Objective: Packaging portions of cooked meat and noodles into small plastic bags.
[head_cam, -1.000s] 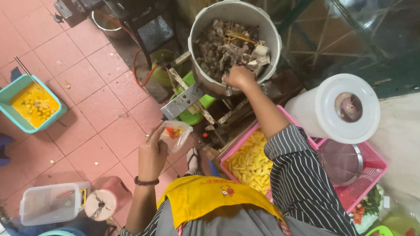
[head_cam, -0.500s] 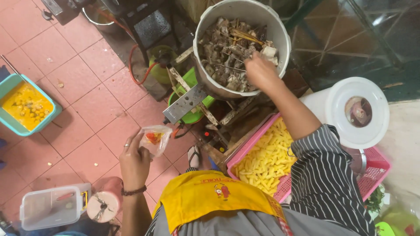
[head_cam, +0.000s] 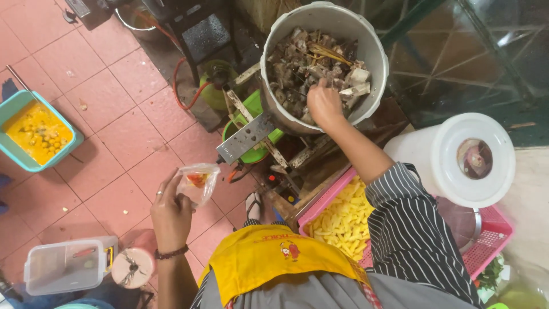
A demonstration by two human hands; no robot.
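Clear plastic bag (head_cam: pixel 197 181) pinched between left hand (head_cam: pixel 170 214) fingers (head_cam: pixel 184 199)

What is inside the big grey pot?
The big grey pot is piled with brown and pale chunks of cooked food, with a few yellowish strips on top. The right hand reaches in among them. Whatever lies lower down is covered by the pile.
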